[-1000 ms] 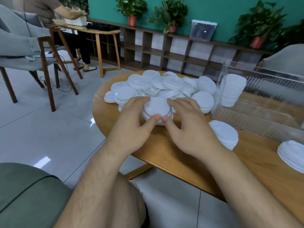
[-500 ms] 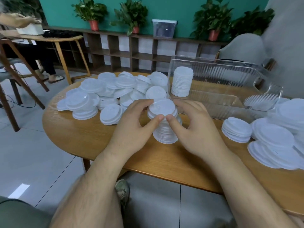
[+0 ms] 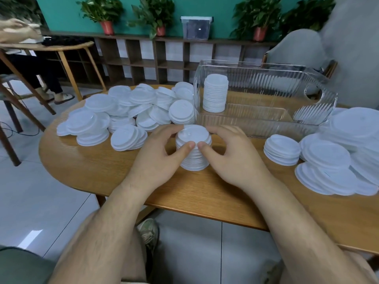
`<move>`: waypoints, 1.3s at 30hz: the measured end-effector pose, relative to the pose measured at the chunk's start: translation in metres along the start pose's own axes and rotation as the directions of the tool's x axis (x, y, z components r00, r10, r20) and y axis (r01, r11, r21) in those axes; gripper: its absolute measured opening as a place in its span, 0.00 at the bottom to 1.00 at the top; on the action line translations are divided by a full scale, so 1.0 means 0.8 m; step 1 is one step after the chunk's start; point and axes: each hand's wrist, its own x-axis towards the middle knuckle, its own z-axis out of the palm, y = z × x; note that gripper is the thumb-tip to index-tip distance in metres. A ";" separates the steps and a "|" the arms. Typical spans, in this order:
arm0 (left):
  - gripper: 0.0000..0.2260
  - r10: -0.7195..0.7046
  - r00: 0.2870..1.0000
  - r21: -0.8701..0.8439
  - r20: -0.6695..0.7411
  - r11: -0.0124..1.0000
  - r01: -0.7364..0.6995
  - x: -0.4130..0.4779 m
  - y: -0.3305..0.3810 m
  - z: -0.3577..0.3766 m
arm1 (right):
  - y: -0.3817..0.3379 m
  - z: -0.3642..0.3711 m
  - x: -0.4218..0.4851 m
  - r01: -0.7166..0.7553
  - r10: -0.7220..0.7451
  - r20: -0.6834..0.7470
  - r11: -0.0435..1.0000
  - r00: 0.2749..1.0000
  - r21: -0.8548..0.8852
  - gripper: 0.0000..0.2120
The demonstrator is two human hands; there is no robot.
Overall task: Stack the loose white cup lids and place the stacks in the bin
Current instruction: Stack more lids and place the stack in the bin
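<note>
Left hand and right hand curl around a lid stack on the desk, beside the bin.

The near side of the stack of lids is covered by the thumbs of the left hand and the right hand. Their fingertips slip out of sight behind it, so its lids cannot be counted, and both forearms are cut off by the bottom edge. The heap of loose lids on the right runs past the picture's edge, while at the far left a second person's hand is blurred and clipped, and the lidded box on the shelf seems to hold something dark, too small to make out.
</note>
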 end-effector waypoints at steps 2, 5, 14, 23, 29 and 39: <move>0.15 0.009 1.000 0.002 0.017 1.000 -0.009 -0.002 0.000 -0.001 | 0.000 0.000 -0.002 -0.008 0.008 0.015 1.000 1.000 -0.003 0.23; 0.16 0.003 0.999 0.012 0.038 1.000 -0.004 -0.002 -0.003 0.000 | 0.002 0.000 -0.005 -0.018 0.018 0.025 1.000 1.000 -0.005 0.23; 0.19 0.027 0.999 -0.014 0.037 1.000 -0.027 -0.002 -0.007 -0.001 | -0.007 -0.004 -0.007 0.042 -0.043 -0.012 0.995 0.999 -0.095 0.23; 0.19 -0.041 0.986 0.085 -0.164 0.995 0.056 -0.002 -0.035 -0.052 | -0.082 0.041 0.007 0.221 -0.223 -0.044 0.974 0.974 -0.058 0.20; 0.24 -0.177 0.952 0.182 -0.250 0.957 0.226 -0.006 -0.078 -0.094 | -0.126 0.104 0.043 0.178 -0.174 0.130 0.984 0.976 -0.015 0.21; 0.13 -0.316 0.931 0.214 -0.181 0.912 0.351 0.008 -0.115 -0.105 | -0.124 0.167 0.083 0.144 -0.100 0.255 0.976 0.962 -0.160 0.12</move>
